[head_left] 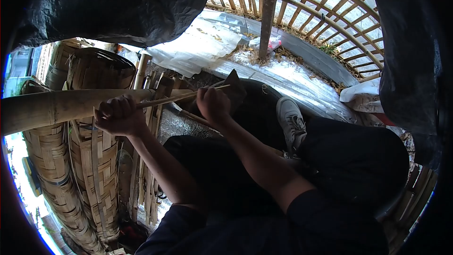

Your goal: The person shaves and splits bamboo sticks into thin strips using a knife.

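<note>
My left hand is closed round one end of a thin bamboo strip, in front of a thick bamboo pole. Further right, my right hand is closed on the same strip, whose pale tip sticks out just past the fist. The strip runs nearly level between both hands. Behind my right hand stands a dark pointed piece. A thin rod slants below the strip.
Tall woven bamboo baskets stand at the left, beside upright bamboo slats. A wooden post rises before a bamboo lattice fence. A white shoe is at centre right. Dark sheeting hangs overhead.
</note>
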Demonstrator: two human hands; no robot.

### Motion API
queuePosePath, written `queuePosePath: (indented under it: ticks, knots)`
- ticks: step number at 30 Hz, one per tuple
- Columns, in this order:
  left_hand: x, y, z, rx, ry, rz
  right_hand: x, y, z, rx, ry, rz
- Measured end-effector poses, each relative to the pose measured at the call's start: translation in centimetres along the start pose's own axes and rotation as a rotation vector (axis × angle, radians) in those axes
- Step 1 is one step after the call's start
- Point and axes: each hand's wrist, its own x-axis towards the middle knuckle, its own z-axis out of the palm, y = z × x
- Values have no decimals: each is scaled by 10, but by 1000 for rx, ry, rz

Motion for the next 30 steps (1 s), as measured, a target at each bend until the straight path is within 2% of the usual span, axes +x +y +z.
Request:
queuePosePath:
  ticks: [2,3,5,7,10,13,16,18,21,24,27,29,30]
  knots:
    - [1,1,0,-13,-26,6,27,54,18,-12,5,33]
    - [1,-1,4,-14,-59,7,31,58,10,-28,14,64]
    - [3,-5,11,-21,-95,12,31,50,13,-95,30,54]
    - [4,-8,18,11,15,-1,16,20,2,-168,41,44]
    - [4,-3,9,62,42,18,-2,-5,-2,-54,-28,-18]
    - [2,0,1,32,53,33,10,25,23,-12,34,-30]
    - [3,0,1,-14,35,24,32,80,25,-106,65,90]
    - [4,-3,8,7,43,17,35,86,20,-103,-14,163]
    - [6,-4,9,27,61,10,7,24,7,-69,-85,85]
    - [4,-1,1,26,81,10,4,4,7,-44,-92,37]
    - [3,0,1,22,81,5,31,65,24,-111,-6,119]
    - [3,-2,6,12,68,11,49,125,33,-102,-36,189]
    - [4,-5,9,-20,30,0,46,123,31,-100,-30,186]
